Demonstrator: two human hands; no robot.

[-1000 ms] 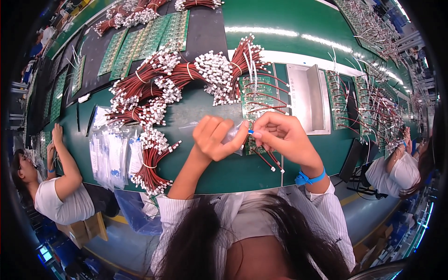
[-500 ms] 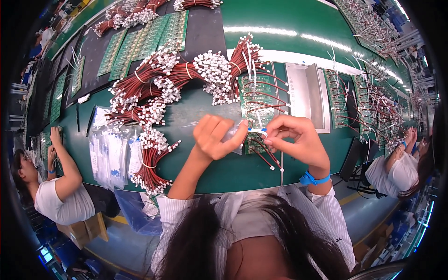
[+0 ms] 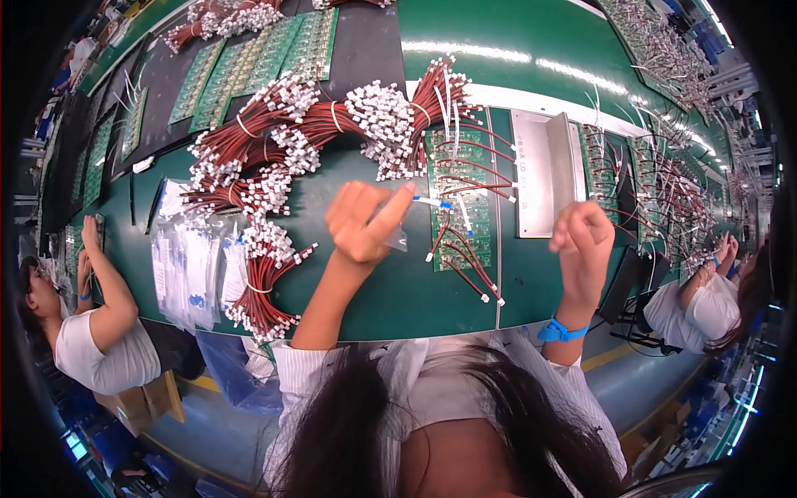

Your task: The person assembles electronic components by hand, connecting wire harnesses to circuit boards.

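My left hand point(image 3: 359, 222) is closed, its thumb and finger pinching a thin white flat ribbon cable point(image 3: 429, 201) with blue ends. Part of a clear plastic bag point(image 3: 398, 241) pokes out beneath that hand. The cable's free end reaches over a green circuit board panel point(image 3: 452, 256), where red and black wires with white plugs are attached. Another white strip point(image 3: 464, 217) with a blue tip lies above the panel. Off to the right, my right hand point(image 3: 585, 241) is raised with curled fingers, touching nothing on the table; whatever may be inside them is hidden.
Bundles of red-black wires point(image 3: 332, 122) with white plugs lie behind and left. Bagged white flat cables point(image 3: 189, 266) sit at the left. A metal bracket point(image 3: 544, 178) stands right of the panel, before more wired boards point(image 3: 664, 178). Co-workers point(image 3: 91, 332) sit on both sides.
My right hand has let go of the cable and moved right, away from the panel. My left hand has shifted slightly up and left, still holding the cable.
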